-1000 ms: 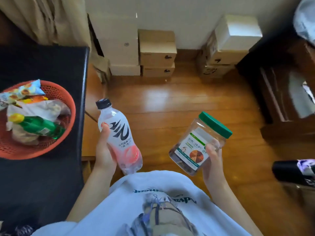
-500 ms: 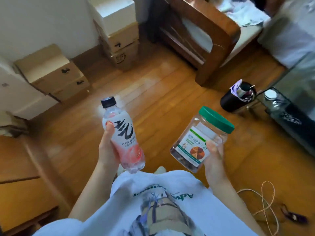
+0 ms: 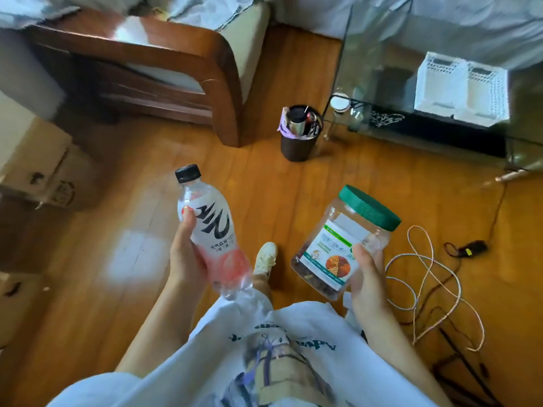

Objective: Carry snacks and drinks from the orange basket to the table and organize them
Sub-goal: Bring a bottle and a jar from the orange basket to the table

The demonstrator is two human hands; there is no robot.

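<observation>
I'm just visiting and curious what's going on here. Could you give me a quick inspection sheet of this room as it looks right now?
Surface: glass table at upper right, with a white lattice crate seen at it; wooden floor below.
Job's things: drink bottle, black cap on; snack jar, green lid on. Both carried, neither set down yet.
Clutter: dark bin stuffed with rubbish beside the table.
Hands: left hand grips the bottle; right hand grips the jar.
Cables: loose cords looped on the floor at right.
Surroundings: wooden armchair, cardboard boxes at left.
</observation>
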